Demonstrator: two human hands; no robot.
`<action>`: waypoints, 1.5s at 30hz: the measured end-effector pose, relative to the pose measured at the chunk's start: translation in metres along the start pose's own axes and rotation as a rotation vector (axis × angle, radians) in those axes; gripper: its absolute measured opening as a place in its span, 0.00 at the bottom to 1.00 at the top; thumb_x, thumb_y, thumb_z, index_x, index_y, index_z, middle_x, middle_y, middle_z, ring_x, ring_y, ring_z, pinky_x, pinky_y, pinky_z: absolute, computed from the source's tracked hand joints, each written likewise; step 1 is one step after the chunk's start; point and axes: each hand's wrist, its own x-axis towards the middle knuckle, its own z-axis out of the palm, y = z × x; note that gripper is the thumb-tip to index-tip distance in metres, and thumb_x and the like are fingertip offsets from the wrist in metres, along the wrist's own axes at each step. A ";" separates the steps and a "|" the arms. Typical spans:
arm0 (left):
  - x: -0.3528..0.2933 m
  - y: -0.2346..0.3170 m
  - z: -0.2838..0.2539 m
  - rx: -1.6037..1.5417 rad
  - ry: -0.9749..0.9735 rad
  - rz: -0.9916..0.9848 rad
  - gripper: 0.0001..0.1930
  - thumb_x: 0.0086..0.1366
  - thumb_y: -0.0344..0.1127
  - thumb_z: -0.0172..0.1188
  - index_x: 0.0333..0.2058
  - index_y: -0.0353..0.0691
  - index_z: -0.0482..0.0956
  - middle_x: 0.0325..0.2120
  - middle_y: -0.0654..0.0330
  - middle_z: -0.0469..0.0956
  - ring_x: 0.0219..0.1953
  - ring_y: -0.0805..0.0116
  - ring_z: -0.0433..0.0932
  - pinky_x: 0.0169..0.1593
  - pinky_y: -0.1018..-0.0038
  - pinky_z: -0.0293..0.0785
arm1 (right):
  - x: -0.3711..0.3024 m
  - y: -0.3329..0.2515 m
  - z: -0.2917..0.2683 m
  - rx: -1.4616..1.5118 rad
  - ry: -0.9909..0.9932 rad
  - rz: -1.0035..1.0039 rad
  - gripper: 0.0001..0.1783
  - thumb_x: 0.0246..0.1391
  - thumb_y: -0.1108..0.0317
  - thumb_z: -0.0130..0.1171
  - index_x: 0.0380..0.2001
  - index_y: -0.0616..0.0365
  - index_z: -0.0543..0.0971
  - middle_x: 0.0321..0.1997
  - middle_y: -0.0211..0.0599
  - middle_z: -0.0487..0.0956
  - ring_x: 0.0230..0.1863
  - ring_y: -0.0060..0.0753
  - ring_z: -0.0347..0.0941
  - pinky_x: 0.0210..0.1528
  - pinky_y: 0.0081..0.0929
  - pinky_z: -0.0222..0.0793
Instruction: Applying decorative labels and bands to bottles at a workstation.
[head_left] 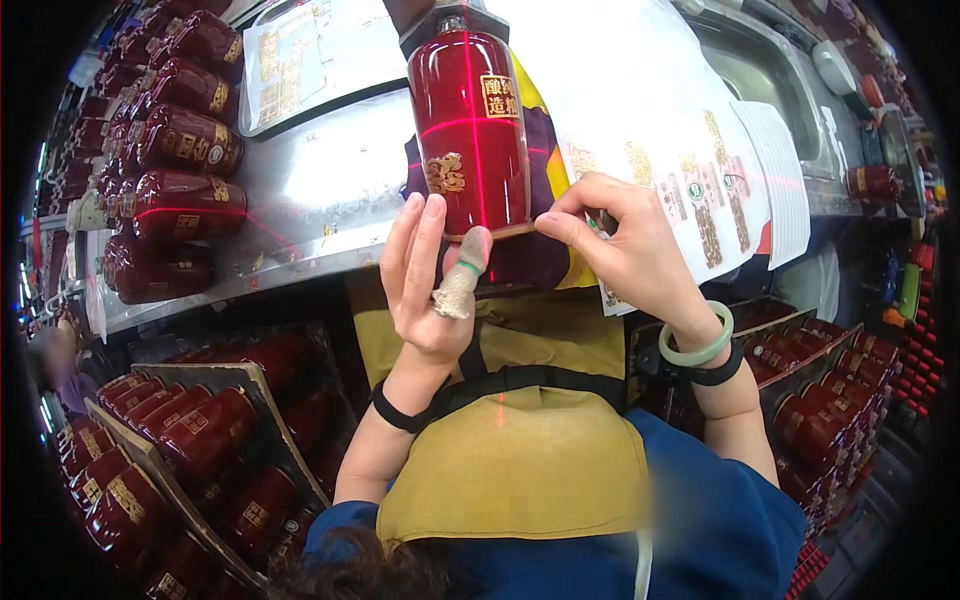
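Observation:
A glossy dark red bottle [472,150] lies on its side with its neck pointing away from me and its base toward me. Gold characters and a gold ornament decorate it, and red laser lines cross it. My left hand [425,285] is at the left of the base with its fingers stretched out; a pale finger cot [458,288] covers one digit, whose tip touches or nearly touches the base edge. At the base's right corner, my right hand [630,235] pinches thumb and forefinger together. Whatever they hold is too small to make out. Something dark shows behind those fingers.
Under the bottle lies a purple and yellow cloth [543,140] on the metal table [300,190]. White sheets with gold decals [708,225] lie to the right. Several red bottles [190,140] stack at left, and crates [200,375] of bottles flank me. A sink [765,80] is at far right.

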 end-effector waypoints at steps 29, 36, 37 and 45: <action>-0.001 -0.006 0.003 -0.213 0.024 -0.158 0.17 0.57 0.15 0.69 0.47 0.24 0.82 0.45 0.45 0.85 0.51 0.47 0.83 0.54 0.60 0.82 | 0.004 -0.006 0.015 0.052 0.023 -0.023 0.11 0.55 0.67 0.71 0.29 0.66 0.82 0.25 0.40 0.80 0.24 0.30 0.75 0.30 0.29 0.70; 0.001 0.001 -0.004 -0.078 -0.066 -0.078 0.21 0.57 0.17 0.71 0.51 0.23 0.80 0.49 0.48 0.83 0.52 0.50 0.81 0.55 0.62 0.81 | 0.006 -0.009 0.015 0.033 0.031 -0.048 0.11 0.54 0.68 0.71 0.28 0.66 0.82 0.25 0.40 0.80 0.25 0.30 0.76 0.31 0.29 0.71; 0.003 0.003 -0.004 -0.074 -0.080 -0.073 0.21 0.57 0.17 0.71 0.51 0.23 0.80 0.49 0.48 0.83 0.52 0.50 0.81 0.55 0.62 0.81 | 0.005 -0.009 0.015 0.029 0.032 -0.038 0.11 0.54 0.67 0.71 0.28 0.66 0.83 0.25 0.40 0.80 0.25 0.31 0.77 0.31 0.29 0.71; 0.007 0.000 -0.001 -0.145 -0.047 -0.069 0.14 0.57 0.17 0.71 0.44 0.27 0.85 0.45 0.51 0.85 0.48 0.53 0.84 0.48 0.67 0.84 | 0.006 0.000 0.009 0.033 0.065 0.084 0.10 0.56 0.68 0.69 0.30 0.66 0.82 0.26 0.38 0.81 0.27 0.27 0.76 0.32 0.28 0.72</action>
